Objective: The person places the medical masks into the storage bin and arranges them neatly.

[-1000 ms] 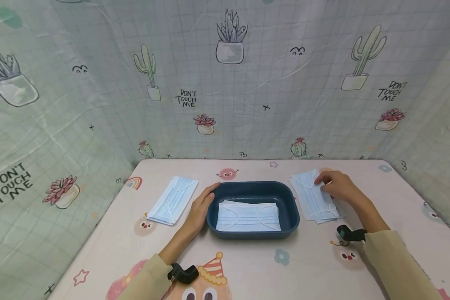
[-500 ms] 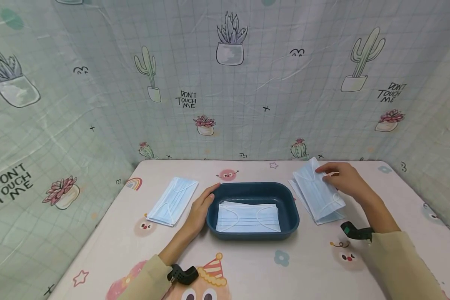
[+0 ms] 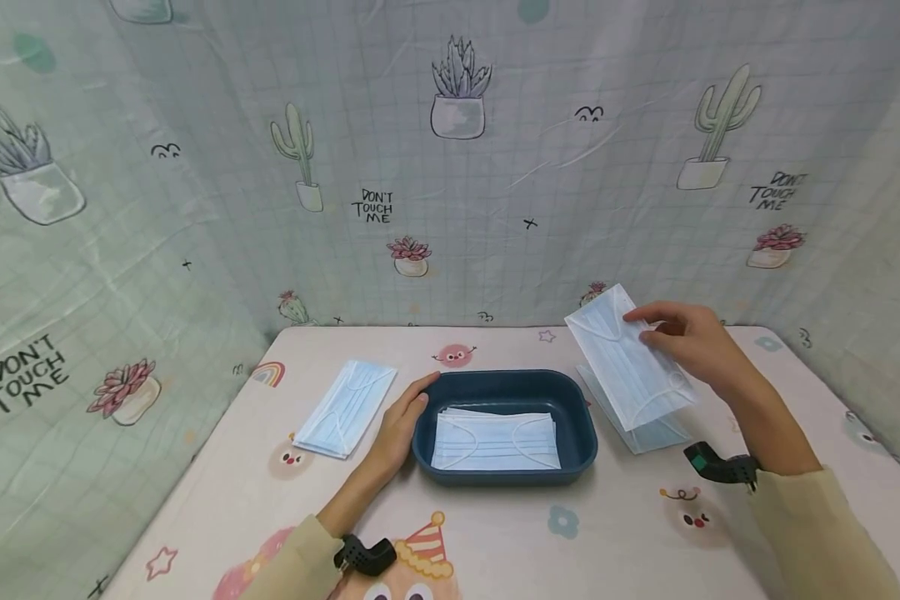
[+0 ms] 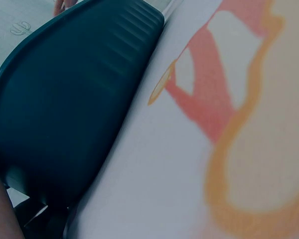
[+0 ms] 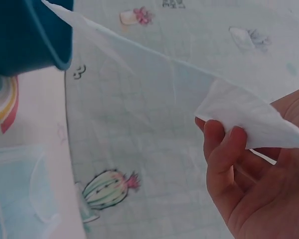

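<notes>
My right hand (image 3: 682, 337) pinches a pale blue face mask (image 3: 626, 358) between thumb and fingers, holding it tilted above the table. In the right wrist view the white side of that held mask (image 5: 234, 107) faces the camera. Beneath it, partly covered, lies another face mask (image 3: 656, 435). A dark blue plastic basin (image 3: 506, 477) stands in the middle with a stack of masks (image 3: 495, 442) inside. At its left end my left hand (image 3: 396, 429) rests against the wall, fingers stretched along the rim. The basin's outer wall (image 4: 74, 99) fills much of the left wrist view.
Left of the basin, face masks (image 3: 347, 408) lie slantwise on the tabletop (image 3: 495, 542), which has a cartoon-print cover. A cactus-print curtain (image 3: 525, 175) hangs behind and along the sides. Each wrist carries a small black camera (image 3: 363, 554).
My right hand has picked a mask off the right-hand pile and raised it, uncovering more of the one below. The left hand stays at the basin. The head view has tilted slightly.
</notes>
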The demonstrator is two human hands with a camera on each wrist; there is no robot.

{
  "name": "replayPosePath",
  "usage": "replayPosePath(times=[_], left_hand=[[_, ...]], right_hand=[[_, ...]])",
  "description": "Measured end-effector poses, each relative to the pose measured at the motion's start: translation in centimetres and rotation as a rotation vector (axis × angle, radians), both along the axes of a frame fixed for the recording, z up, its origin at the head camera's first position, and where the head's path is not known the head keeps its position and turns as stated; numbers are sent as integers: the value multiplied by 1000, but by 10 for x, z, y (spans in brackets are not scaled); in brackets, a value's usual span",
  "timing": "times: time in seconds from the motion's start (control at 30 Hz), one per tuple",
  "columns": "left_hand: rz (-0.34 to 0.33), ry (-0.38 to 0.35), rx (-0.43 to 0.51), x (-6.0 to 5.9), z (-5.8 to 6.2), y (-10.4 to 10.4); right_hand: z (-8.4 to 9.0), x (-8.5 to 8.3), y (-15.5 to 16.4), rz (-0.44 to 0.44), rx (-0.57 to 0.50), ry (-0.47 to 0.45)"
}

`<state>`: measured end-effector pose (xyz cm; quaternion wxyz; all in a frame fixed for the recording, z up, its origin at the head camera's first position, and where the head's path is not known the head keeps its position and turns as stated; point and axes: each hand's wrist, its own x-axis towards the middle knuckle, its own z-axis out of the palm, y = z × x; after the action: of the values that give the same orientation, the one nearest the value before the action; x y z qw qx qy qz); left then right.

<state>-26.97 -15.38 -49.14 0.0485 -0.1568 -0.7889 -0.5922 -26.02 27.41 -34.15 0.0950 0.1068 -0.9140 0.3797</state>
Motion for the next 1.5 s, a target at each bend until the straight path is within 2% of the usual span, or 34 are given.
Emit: replayPosePath(times=[0.23, 0.43, 0.53, 0.8, 0.97, 1.13, 1.27, 1.5], left_hand=[[-1, -3, 17, 2, -1, -2], [-5, 1, 27, 1, -2, -2], [5, 4, 34, 1, 0, 0], [27, -22, 27, 3, 8, 5], [32, -15, 37, 3, 6, 4], [9, -9, 49, 3, 2, 2], [-11, -10, 58, 1, -1, 0], [-2, -22, 41, 1, -1, -1]], right_hand=[[28, -2, -32, 68, 48, -4], [44, -9, -66, 197, 68, -34], [46, -16, -84, 272, 120, -34], [39, -37, -126, 515, 195, -89], [30, -47, -145, 635, 236, -148], [22, -53, -157, 737, 281, -239], [16, -55, -164, 823, 274, -336], [2, -58, -176, 916, 221, -431]])
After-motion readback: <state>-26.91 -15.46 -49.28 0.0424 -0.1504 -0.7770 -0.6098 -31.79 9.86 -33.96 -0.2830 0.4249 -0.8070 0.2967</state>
